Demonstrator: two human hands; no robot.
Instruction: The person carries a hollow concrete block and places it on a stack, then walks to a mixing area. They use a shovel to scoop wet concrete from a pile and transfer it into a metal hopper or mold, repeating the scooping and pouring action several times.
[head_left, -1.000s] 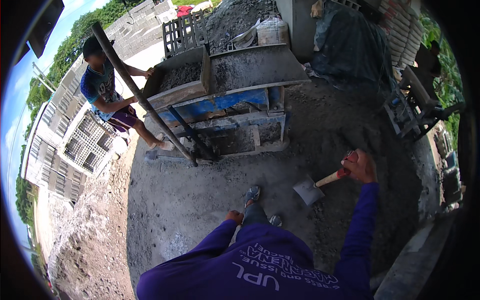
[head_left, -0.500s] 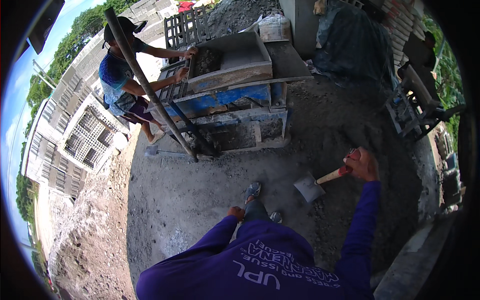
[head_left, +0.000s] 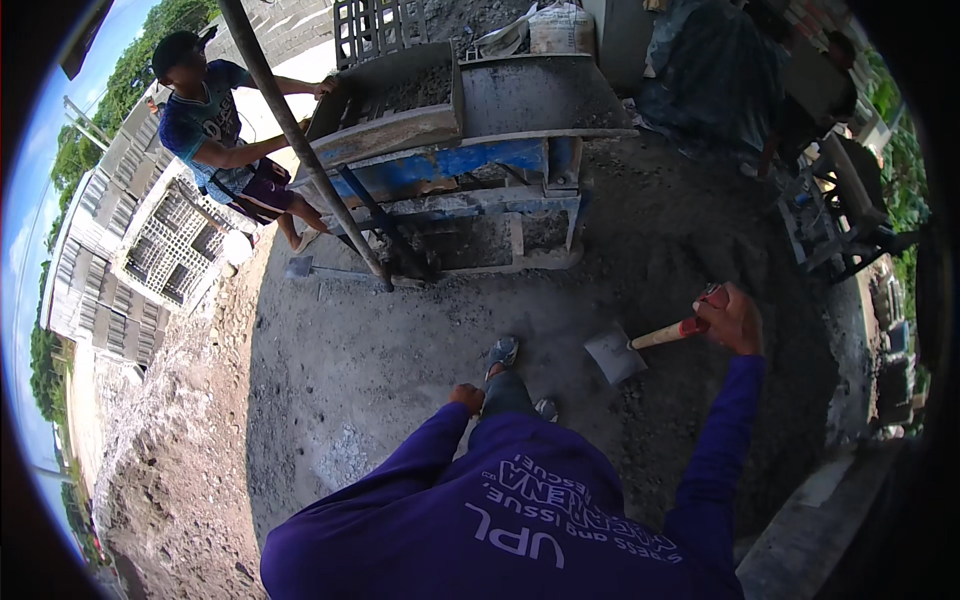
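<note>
My right hand (head_left: 738,322) is closed round the red grip of a short shovel (head_left: 658,337) with a wooden shaft. The shovel's flat metal blade points left and rests on or just above the gritty grey ground; I cannot tell which. Close to my left leg hangs my left hand (head_left: 467,398), fingers curled in, with nothing visible in it. Ahead stands a blue, cement-caked machine (head_left: 460,165) with a shallow tray box (head_left: 405,133) on top, holding some grey mix. A co-worker (head_left: 215,130) at its left side has both hands at the box.
A slanted metal pole (head_left: 290,130) rises at the machine's left. Another shovel blade (head_left: 300,267) lies by its foot. A dark tarp (head_left: 705,90) covers a heap at the back right. Beyond it, another person (head_left: 830,80) is beside a metal frame (head_left: 840,200). Stacked blocks (head_left: 110,270) stand far left.
The co-worker has moved back to the left, and the tray box has slid left along the machine's top with them. My hands and the shovel stay almost where they were.
</note>
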